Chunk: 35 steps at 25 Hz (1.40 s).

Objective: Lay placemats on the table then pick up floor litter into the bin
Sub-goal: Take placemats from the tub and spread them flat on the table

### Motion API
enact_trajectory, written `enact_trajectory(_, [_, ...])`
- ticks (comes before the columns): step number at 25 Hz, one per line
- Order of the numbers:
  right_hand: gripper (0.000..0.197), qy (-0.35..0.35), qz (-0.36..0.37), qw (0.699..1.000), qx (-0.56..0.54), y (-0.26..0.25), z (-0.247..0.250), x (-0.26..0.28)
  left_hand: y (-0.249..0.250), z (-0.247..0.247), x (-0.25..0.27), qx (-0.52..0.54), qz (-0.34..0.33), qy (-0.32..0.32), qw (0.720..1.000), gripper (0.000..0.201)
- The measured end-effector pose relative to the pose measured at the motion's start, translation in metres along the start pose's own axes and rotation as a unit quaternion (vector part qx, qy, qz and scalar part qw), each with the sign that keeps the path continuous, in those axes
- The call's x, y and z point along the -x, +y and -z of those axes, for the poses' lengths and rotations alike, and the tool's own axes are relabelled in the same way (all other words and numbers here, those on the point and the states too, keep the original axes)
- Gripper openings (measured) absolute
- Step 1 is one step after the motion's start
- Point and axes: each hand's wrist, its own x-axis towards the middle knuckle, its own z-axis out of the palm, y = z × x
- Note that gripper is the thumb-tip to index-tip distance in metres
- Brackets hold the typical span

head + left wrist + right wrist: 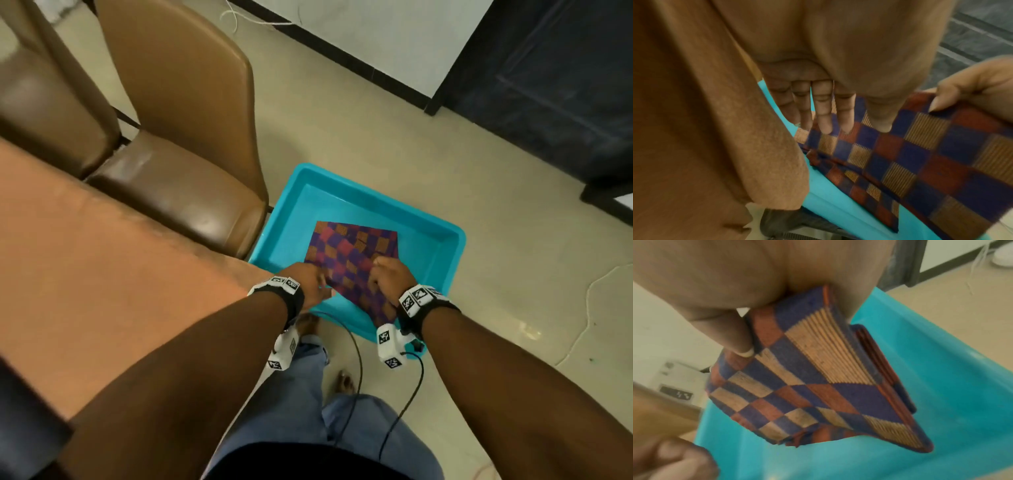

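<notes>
A checked placemat (352, 253) in blue, red and tan lies partly lifted in a turquoise plastic tub (428, 246) on the floor. My right hand (383, 274) pinches its near right edge between thumb and fingers (744, 344), and the mat (807, 386) hangs tilted above the tub (941, 386). My left hand (313, 282) is at the mat's left edge with its fingers (824, 113) straight and their tips on the weave (910, 154). A further checked mat (859, 178) lies below it in the tub (830, 203).
The orange-brown table (102, 257) fills the left, its corner beside the tub. Two brown padded chairs (185, 144) stand against it, one touching the tub's left rim. A dark cabinet (548, 68) stands at the far right. My bare feet (344, 380) stand near the tub.
</notes>
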Motion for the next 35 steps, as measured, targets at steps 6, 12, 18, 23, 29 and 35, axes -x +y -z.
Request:
enact_trajectory(6, [0.034, -0.066, 0.022, 0.917, -0.393, -0.069, 0.039, 0.090, 0.012, 0.006, 0.083, 0.218, 0.092, 0.195, 0.952, 0.072])
enact_trajectory(12, [0.068, -0.142, 0.038, 0.865, -0.479, -0.078, 0.047, 0.145, 0.046, 0.023, 0.166, 0.648, 0.009, 0.232, 0.725, 0.039])
enact_trajectory(18, [0.018, -0.042, 0.118, 0.978, -0.169, -0.119, 0.011, 0.174, 0.000, 0.036, 0.241, 0.629, -0.054, 0.358, 0.687, 0.009])
enact_trajectory(23, [0.044, -0.136, 0.179, 0.956, -0.189, -0.221, -0.057, 0.198, -0.058, 0.074, 0.299, 0.582, -0.059, 0.446, 0.678, 0.011])
enact_trajectory(29, [0.054, -0.331, 0.215, 0.889, -0.231, -0.325, -0.186, 0.208, -0.171, 0.099, 0.344, 0.720, -0.116, 0.278, 0.625, 0.073])
enact_trajectory(35, [0.034, -0.252, 0.129, 0.921, -0.266, -0.368, -0.284, 0.212, -0.300, 0.065, 0.351, 0.605, 0.051, 0.507, 0.612, 0.009])
